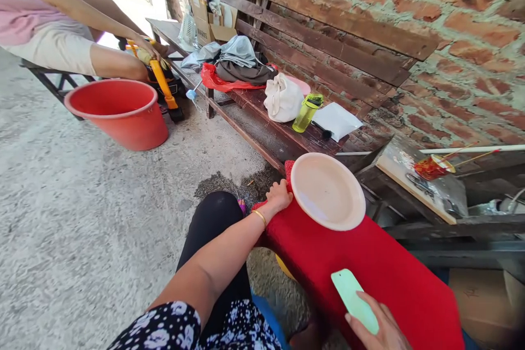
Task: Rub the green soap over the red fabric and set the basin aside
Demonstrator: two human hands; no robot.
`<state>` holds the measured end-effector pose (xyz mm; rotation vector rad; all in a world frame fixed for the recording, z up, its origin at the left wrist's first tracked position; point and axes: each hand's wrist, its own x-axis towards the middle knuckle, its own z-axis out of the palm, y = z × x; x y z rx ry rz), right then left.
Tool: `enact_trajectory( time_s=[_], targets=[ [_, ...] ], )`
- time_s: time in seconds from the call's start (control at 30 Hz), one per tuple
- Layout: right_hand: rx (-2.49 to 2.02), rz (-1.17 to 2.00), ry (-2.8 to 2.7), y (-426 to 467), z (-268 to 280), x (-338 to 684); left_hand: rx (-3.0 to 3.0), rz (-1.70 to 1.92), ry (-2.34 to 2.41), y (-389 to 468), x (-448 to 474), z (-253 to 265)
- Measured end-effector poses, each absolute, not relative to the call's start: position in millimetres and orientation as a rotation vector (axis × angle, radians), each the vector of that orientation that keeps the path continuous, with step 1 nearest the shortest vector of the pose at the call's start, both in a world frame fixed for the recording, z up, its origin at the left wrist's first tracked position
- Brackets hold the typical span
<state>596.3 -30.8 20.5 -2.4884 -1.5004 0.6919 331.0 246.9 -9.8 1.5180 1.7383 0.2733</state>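
At the red cloth (pixel 404 273), left hand (pixel 279 196) curls, hold unclear; cropped right hand (pixel 383 325) grips green object (pixel 349 291).

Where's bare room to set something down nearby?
Bare red cloth lies between the pale basin and the green object in the right hand, extending right. Grey floor is bare between the black-clad leg and red tub. Crowded: cloth edge at the left hand; bench around the white bag and green bottle.
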Motion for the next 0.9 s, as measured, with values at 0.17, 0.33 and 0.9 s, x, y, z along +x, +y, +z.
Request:
enact_trajectory(
  time_s=[0.17, 0.33, 0.9],
  targets=[
    [-2.255, 0.646, -1.718, 29, 24, 505, 1.533, 0.26, 1.732, 244, 330, -6],
    [-2.233, 0.731, -1.745, 33, 7, 505, 1.545, 0.236, 1.749, 246, 332, -9],
    [-2.232, 0.747, -1.905, 26, 12, 471, 1.633, 0.207, 1.784, 246, 333, -17]
  ],
)
